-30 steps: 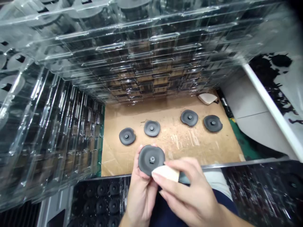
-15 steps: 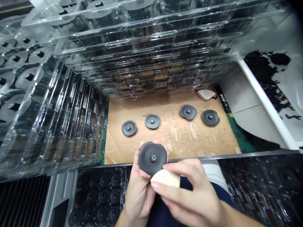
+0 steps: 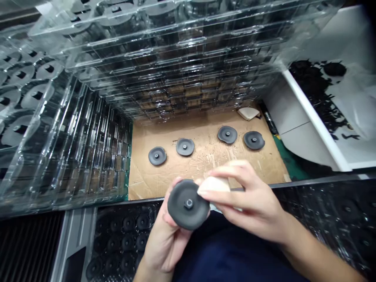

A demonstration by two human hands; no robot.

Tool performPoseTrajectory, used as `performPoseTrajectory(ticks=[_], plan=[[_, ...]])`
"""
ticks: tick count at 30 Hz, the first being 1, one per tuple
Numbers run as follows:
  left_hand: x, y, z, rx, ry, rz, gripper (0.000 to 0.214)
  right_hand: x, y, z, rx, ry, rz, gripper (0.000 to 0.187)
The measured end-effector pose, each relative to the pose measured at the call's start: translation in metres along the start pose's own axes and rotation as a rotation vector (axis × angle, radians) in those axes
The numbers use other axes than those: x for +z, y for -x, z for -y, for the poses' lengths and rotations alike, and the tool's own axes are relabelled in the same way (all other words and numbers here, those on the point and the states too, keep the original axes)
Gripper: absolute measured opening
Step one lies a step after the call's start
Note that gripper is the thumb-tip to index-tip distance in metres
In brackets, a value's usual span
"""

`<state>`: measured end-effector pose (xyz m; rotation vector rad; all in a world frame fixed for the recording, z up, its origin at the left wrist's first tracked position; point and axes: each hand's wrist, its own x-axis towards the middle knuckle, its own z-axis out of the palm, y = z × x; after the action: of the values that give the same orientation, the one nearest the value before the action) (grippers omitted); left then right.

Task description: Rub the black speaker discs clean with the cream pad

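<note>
My left hand (image 3: 167,239) grips a round black disc (image 3: 183,213) with a small raised hub at its centre, fingers curled around its rim. In my right hand (image 3: 249,199) is a cream-white sponge wedge (image 3: 216,184), pinched between thumb and fingers. The wedge meets the disc's upper right edge. Beyond my hands, several similar discs lie apart on a cardboard sheet (image 3: 202,172): one at the left (image 3: 157,156), another beside it (image 3: 185,147), and two on the right, the nearer pair member (image 3: 227,134) and the outer disc (image 3: 254,140).
Stacked clear plastic trays (image 3: 188,55) rise behind the cardboard, and another tray stack (image 3: 82,129) stands left. A second wedge (image 3: 248,113) and a black marker-like tube (image 3: 268,119) lie at the back right. A white bin (image 3: 320,117) holds black scraps. Disc-filled trays (image 3: 126,243) sit below.
My right hand has moved the sponge wedge up from the disc's lower right edge to its upper right edge. The disc has tilted slightly in my left hand, and the view has shifted a little.
</note>
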<state>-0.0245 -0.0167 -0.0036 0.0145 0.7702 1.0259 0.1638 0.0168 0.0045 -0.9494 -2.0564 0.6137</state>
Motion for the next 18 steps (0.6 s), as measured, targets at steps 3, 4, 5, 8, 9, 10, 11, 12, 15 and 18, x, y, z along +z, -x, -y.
performPoseTrajectory(ticks=[3, 4, 5, 8, 9, 10, 11, 12, 15, 18], plan=[[-0.003, 0.003, -0.003, -0.141, -0.033, 0.008, 0.038, -0.005, 0.005, 0.003, 0.025, -0.027, 0.089, 0.029], [-0.004, 0.003, -0.002, -0.166, -0.036, 0.013, 0.037, -0.006, 0.005, 0.003, 0.013, -0.030, 0.098, 0.028], [-0.005, 0.002, -0.002, -0.179, -0.040, 0.017, 0.037, -0.006, 0.004, 0.003, -0.010, -0.031, 0.093, 0.026], [-0.003, 0.003, -0.003, -0.173, -0.080, 0.003, 0.041, -0.005, 0.004, 0.004, -0.057, -0.036, 0.067, 0.024], [-0.001, 0.003, -0.004, -0.163, -0.100, -0.009, 0.043, -0.006, 0.006, 0.004, -0.041, -0.045, 0.077, 0.025], [0.001, 0.003, -0.005, -0.153, -0.117, -0.022, 0.044, -0.006, 0.008, 0.005, -0.016, -0.056, 0.092, 0.026], [0.005, 0.004, -0.005, -0.150, -0.130, -0.038, 0.045, -0.007, 0.009, 0.005, 0.013, -0.064, 0.108, 0.028], [0.008, 0.004, -0.006, -0.153, -0.133, -0.052, 0.046, -0.008, 0.011, 0.005, 0.032, -0.065, 0.117, 0.029], [0.017, 0.003, -0.005, -0.177, -0.128, -0.070, 0.042, -0.009, 0.012, 0.005, 0.010, -0.017, 0.093, 0.029], [0.019, 0.003, -0.006, -0.142, -0.147, -0.079, 0.043, -0.009, 0.013, 0.006, 0.004, 0.010, 0.056, 0.029]])
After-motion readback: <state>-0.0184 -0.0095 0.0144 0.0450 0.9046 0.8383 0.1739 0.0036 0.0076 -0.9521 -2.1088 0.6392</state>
